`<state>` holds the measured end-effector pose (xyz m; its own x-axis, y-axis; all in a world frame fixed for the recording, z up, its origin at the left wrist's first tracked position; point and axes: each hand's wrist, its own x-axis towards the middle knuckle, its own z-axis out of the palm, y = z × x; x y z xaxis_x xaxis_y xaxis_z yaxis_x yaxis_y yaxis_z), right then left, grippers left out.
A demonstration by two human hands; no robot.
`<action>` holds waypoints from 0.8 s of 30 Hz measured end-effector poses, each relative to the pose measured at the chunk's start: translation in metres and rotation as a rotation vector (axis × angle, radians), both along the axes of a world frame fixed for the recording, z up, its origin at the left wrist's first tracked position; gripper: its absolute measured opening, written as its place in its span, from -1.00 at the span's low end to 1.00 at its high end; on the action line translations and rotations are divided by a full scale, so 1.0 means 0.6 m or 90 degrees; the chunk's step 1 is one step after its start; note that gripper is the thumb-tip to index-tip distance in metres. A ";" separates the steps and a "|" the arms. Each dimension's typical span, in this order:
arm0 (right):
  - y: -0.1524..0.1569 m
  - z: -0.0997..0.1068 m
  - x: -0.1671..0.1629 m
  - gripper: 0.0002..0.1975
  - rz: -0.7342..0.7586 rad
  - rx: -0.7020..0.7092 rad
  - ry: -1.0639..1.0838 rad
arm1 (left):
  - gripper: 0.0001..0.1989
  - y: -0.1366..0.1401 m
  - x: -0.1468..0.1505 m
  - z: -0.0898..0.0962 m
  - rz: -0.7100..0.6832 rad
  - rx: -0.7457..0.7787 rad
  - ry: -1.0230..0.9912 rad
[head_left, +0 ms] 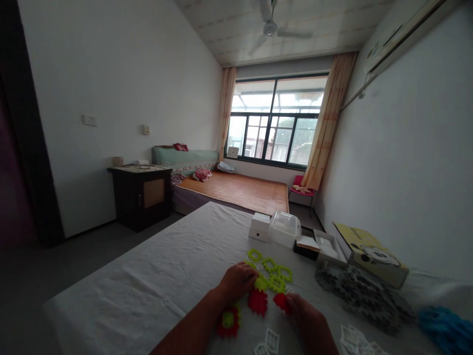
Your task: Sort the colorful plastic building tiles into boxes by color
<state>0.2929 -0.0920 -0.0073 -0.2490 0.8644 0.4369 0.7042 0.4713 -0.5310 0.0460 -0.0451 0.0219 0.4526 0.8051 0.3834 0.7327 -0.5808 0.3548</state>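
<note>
My left hand [239, 282] is closed, its fingertips at the edge of a yellow-green toothed piece [261, 283]; what they grip is partly hidden. In my right hand [300, 309] a small red toothed piece [282, 302] is pinched between thumb and fingers. Between the hands a red toothed piece [257, 301] lies on the cloth, touching the yellow-green one. Several yellow-green frame pieces [275, 273] lie joined or close together just beyond. Under my left forearm's right side sits a red piece with a yellow-green centre [228, 321].
White window-like pieces [272, 340] lie near the front. A heap of grey pieces [364, 296] and blue pieces [445, 323] are on the right. Behind stand a clear plastic box [285, 228], a white box [259, 227] and a yellow box [369, 251]. White cloth [158, 281] covers the table.
</note>
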 end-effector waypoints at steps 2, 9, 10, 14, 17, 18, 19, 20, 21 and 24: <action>0.003 -0.001 0.002 -0.57 -0.025 0.018 0.019 | -0.77 0.002 0.001 -0.003 0.001 0.000 -0.004; -0.006 0.004 -0.001 -0.58 -0.050 0.039 0.010 | -0.76 0.005 -0.002 -0.008 -0.008 -0.007 -0.025; -0.008 0.005 -0.003 -0.58 -0.037 0.038 0.014 | -0.75 0.005 -0.003 -0.008 -0.010 -0.010 -0.025; -0.015 0.014 -0.010 -0.60 -0.020 -0.006 0.072 | -0.76 0.006 -0.007 -0.012 -0.004 -0.010 -0.050; -0.022 0.029 -0.009 -0.58 -0.041 -0.064 0.118 | -0.77 0.007 -0.014 -0.015 0.022 -0.017 -0.076; -0.027 0.036 -0.007 -0.58 -0.034 -0.085 0.126 | -0.76 0.008 -0.017 -0.015 0.034 -0.019 -0.082; -0.033 0.044 -0.005 -0.58 -0.017 -0.106 0.131 | -0.75 0.007 -0.020 -0.015 0.043 -0.021 -0.086; -0.041 0.052 0.000 -0.60 0.003 -0.124 0.132 | -0.74 0.007 -0.022 -0.014 0.050 -0.023 -0.089; -0.049 0.062 0.006 -0.62 0.021 -0.137 0.129 | -0.73 0.007 -0.024 -0.013 0.054 -0.024 -0.091; -0.079 0.091 0.042 -0.68 0.018 -0.124 0.101 | -0.69 0.005 -0.026 -0.009 0.058 -0.030 -0.101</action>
